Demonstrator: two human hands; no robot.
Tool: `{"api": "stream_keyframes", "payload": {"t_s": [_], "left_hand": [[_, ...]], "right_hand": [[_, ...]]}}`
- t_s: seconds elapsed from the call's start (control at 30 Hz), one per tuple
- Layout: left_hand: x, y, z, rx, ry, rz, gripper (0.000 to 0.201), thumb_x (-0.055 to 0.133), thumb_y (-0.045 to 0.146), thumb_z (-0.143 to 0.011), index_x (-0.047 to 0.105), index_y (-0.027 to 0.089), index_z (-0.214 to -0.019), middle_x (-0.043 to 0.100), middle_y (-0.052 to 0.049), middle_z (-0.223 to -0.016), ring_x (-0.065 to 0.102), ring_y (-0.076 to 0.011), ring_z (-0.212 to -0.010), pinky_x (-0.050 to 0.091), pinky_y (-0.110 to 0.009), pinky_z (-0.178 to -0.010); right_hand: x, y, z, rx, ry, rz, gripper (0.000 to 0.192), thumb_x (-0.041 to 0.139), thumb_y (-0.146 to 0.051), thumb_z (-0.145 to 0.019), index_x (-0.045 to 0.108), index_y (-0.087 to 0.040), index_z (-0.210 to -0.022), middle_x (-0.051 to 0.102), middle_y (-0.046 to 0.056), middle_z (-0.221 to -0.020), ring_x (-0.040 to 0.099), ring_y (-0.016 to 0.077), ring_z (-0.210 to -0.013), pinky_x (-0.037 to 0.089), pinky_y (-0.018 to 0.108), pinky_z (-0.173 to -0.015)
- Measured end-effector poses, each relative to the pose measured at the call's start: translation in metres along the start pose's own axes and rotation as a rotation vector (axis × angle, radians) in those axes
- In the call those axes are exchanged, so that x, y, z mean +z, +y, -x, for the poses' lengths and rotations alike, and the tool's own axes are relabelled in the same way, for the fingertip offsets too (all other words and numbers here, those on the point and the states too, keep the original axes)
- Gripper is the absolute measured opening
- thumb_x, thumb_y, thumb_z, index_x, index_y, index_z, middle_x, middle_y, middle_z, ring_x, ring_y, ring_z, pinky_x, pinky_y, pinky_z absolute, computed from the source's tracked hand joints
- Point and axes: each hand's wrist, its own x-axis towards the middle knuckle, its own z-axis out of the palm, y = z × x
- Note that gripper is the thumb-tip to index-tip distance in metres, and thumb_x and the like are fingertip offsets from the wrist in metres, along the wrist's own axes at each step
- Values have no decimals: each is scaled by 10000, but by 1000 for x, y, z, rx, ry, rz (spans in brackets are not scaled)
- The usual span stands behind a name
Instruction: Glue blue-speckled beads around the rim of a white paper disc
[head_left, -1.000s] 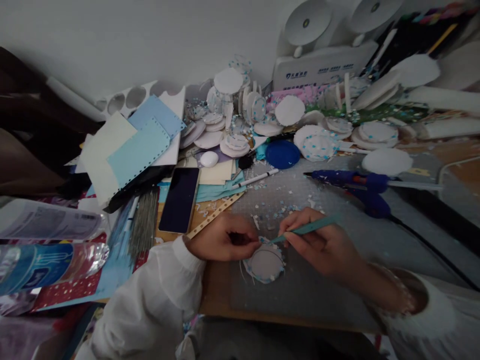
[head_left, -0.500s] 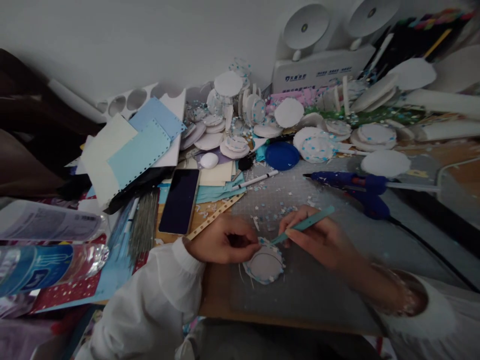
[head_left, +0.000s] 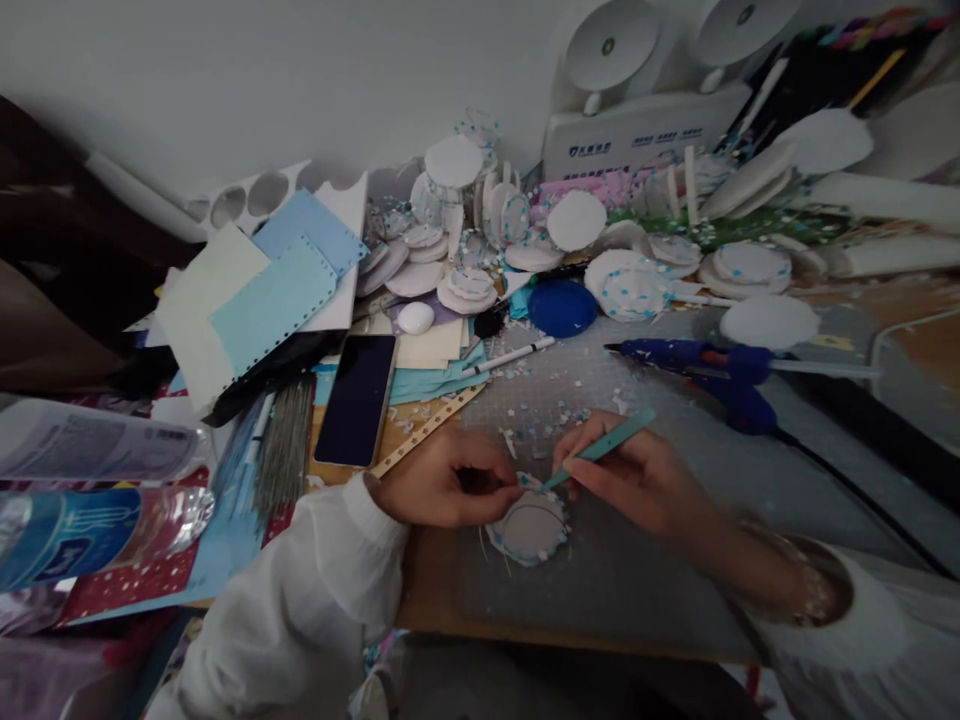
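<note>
A round white disc [head_left: 531, 532] edged with small blue and white bits lies on the grey cutting mat [head_left: 600, 600], close to the table's front edge. Thumb and forefinger of my left hand [head_left: 457, 482] are pinched together at the disc's upper left rim. Teal tweezers [head_left: 609, 440] are held like a pen in my right hand [head_left: 626, 475], their tip down at the disc's top rim beside my left fingertips. What lies exactly between the tips is too small to see. Thin pale threads stick out around the disc.
A blue glue gun [head_left: 697, 365] with its cord rests at the right. Behind the hands are a phone [head_left: 356, 400], a white pen [head_left: 510, 357], a blue lid [head_left: 562, 308] and several decorated white discs [head_left: 630, 287]. Plastic bottles [head_left: 97, 530] lie at the left.
The tweezers' rear end has swung slightly left and my right fingers have shifted a little left. My left hand and the disc stay nearly in place; the view has moved slightly.
</note>
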Motion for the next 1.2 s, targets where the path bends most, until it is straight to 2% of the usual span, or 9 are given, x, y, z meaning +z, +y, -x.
{"api": "stream_keyframes", "payload": {"t_s": [0.7, 1.0, 1.2], "left_hand": [[2, 0, 1, 4, -5, 12, 126, 627, 203, -830, 664, 113, -751, 614, -39, -639, 521, -91, -547, 388, -201, -510], [2, 0, 2, -8, 37, 43, 145, 630, 218, -829, 665, 105, -746, 627, -57, -666, 532, -98, -569, 405, -211, -527], [1, 1, 1, -19, 15, 32, 165, 620, 232, -843, 666, 112, -740, 616, -46, -635, 522, -96, -556, 393, -206, -512]], "right_hand": [[-4, 0, -3, 43, -24, 7, 180, 640, -331, -852, 603, -185, -752, 577, 11, -779, 591, 117, -623, 514, 263, -584], [-6, 3, -5, 58, 34, -53, 240, 673, -408, -814, 569, -206, -736, 595, 8, -778, 576, 125, -597, 504, 277, -555], [-3, 1, -3, 35, -11, 21, 222, 650, -397, -831, 587, -201, -749, 583, 17, -768, 565, 129, -619, 493, 272, -574]]}}
